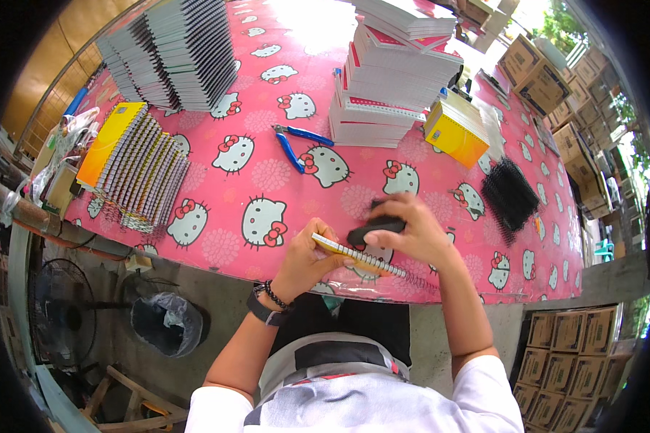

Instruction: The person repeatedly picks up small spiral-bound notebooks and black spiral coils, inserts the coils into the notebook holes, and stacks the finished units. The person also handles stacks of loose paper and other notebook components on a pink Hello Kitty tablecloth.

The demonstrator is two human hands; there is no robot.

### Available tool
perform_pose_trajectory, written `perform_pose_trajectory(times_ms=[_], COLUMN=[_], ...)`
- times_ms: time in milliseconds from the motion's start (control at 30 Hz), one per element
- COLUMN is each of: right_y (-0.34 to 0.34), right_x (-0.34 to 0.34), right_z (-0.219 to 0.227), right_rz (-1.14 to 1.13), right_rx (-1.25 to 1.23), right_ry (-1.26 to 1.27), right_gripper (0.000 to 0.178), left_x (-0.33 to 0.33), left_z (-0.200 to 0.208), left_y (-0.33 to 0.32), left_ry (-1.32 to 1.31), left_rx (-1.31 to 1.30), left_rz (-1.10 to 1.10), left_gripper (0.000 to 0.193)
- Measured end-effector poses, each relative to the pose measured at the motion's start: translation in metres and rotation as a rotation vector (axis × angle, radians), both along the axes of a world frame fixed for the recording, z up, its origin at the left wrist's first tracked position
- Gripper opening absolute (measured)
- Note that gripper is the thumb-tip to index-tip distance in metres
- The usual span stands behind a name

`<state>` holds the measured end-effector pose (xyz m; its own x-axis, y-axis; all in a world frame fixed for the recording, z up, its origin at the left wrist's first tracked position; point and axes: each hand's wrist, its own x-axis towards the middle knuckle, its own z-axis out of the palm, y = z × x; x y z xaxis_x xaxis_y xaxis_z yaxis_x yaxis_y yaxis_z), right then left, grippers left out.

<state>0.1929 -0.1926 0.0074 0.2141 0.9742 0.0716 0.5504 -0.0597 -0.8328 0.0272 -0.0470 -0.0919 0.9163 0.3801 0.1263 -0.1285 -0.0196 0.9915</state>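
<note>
My left hand (pixel 305 254) is closed on one end of a small notebook (pixel 354 254), gripping it at the table's near edge with its holed spine up. A dark spiral coil (pixel 417 280) runs along that spine and sticks out past the notebook's right end. My right hand (pixel 417 229), smeared a little by motion, is closed round a black hand-sized object (pixel 377 229) just above the notebook; its kind I cannot make out. Farther off, blue-handled cutting pliers (pixel 290 150) lie with their handles spread, touched by neither hand.
Coil-bound yellow notebooks (pixel 115 144) are stacked at left, below taller dark-coiled stacks (pixel 184 54). Unbound paper stacks (pixel 390 79) stand at the back, beside yellow booklets (pixel 455 133). Loose black coils (pixel 510 195) lie at right. A lined bin (pixel 167 325) stands below the table (pixel 217 184).
</note>
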Motion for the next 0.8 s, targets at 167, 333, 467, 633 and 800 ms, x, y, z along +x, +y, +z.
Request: perform_pose_trajectory(times_ms=[167, 333, 467, 633, 800], right_y=[0.009, 0.019, 0.019, 0.011, 0.012], right_x=[-0.008, -0.002, 0.004, -0.001, -0.051], right_z=[0.005, 0.0, -0.008, 0.003, 0.019], right_rz=[0.058, 0.09, -0.271, -0.228, -0.162], right_rx=[0.037, 0.01, -0.046, 0.194, 0.282], right_ry=[0.057, 0.149, -0.567, -0.51, -0.321], right_gripper=[0.049, 0.05, 0.061, 0.055, 0.03], left_x=[0.0, 0.006, 0.004, 0.006, 0.009], left_z=[0.008, 0.003, 0.001, 0.001, 0.041], left_y=[0.0, 0.0, -0.002, -0.001, -0.011], left_ry=[-0.016, -0.076, -0.08, -0.063, -0.068], left_rx=[0.045, 0.146, 0.095, 0.213, 0.407], left_rz=[0.009, 0.12, 0.078, 0.126, 0.16], left_gripper=[0.042, 0.04, 0.041, 0.04, 0.034])
